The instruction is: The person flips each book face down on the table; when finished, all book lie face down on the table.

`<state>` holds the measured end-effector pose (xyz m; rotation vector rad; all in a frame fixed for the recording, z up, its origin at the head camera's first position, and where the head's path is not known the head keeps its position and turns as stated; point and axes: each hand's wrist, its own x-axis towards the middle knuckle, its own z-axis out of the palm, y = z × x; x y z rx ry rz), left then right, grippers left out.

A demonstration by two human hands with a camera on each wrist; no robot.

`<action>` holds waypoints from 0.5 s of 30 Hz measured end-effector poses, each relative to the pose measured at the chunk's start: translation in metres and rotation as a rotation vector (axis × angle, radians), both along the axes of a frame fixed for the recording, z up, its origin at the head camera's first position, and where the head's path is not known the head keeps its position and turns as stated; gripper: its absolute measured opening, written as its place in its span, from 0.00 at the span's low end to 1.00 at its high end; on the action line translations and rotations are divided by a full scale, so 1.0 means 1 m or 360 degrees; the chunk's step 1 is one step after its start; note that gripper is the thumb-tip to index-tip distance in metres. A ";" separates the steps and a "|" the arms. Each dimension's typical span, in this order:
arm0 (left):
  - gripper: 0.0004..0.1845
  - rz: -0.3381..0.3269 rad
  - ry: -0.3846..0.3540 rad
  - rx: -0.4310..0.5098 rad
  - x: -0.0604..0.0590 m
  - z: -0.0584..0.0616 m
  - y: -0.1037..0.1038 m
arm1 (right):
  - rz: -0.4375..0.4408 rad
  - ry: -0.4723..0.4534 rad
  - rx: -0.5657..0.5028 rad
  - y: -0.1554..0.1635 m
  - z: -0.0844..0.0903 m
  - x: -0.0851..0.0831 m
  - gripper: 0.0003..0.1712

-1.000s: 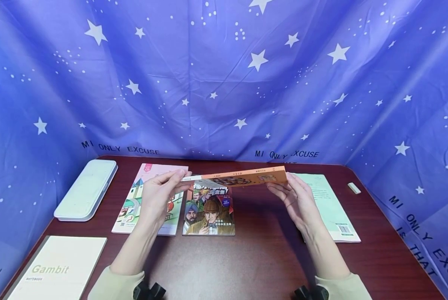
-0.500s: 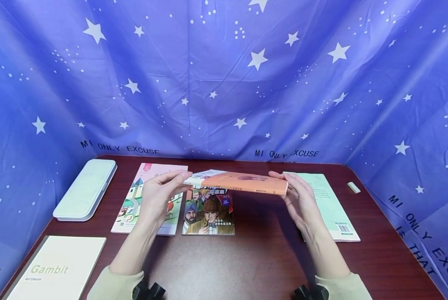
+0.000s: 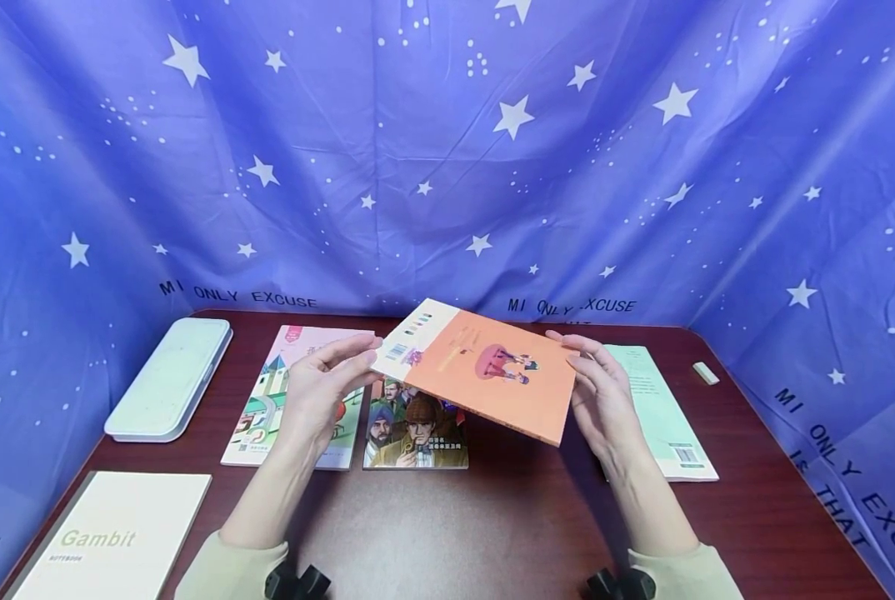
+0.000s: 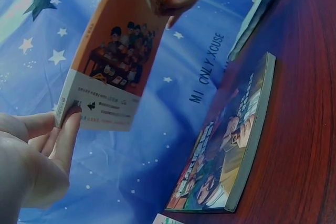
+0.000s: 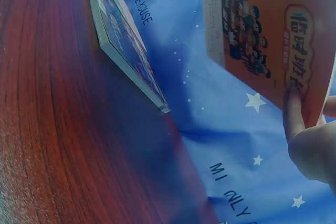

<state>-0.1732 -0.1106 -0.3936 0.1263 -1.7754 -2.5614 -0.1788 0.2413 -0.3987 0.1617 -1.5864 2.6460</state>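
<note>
An orange book (image 3: pixel 462 362) with a white band is held up above the table between both hands, its back cover tilted toward the head camera. My left hand (image 3: pixel 335 371) pinches the white-band end at a corner near the spine, as the left wrist view also shows. At the other end my right hand (image 3: pixel 601 392) grips the orange edge, its thumb on the front cover (image 5: pixel 310 51) in the right wrist view. Below the book lies a comic-style book (image 3: pixel 417 437) with a man in a brown cap, its upper part hidden.
A pink picture book (image 3: pixel 267 417) lies behind the left forearm. A pale pencil case (image 3: pixel 168 379) and a Gambit notebook (image 3: pixel 117 533) are at the left. On the right are a mint-green book (image 3: pixel 665 425) and a small white eraser-like block (image 3: pixel 706 372). A starry blue curtain (image 3: pixel 447 150) surrounds the table.
The orange book has been turned between the hands, from nearly edge-on with its front facing down to showing its back cover. Both hands stay nearly in place and keep their hold.
</note>
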 end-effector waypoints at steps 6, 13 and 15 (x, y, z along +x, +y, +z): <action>0.29 -0.0042 0.0034 0.0000 0.000 -0.001 0.000 | -0.0079 -0.0116 -0.0027 0.000 0.002 -0.001 0.31; 0.30 -0.0080 -0.0040 -0.0014 -0.001 0.000 0.000 | -0.0098 -0.0199 -0.0184 -0.003 0.001 -0.001 0.23; 0.32 -0.0106 -0.0062 -0.0019 -0.001 0.000 0.000 | -0.0123 -0.0210 -0.0246 -0.003 0.000 -0.002 0.17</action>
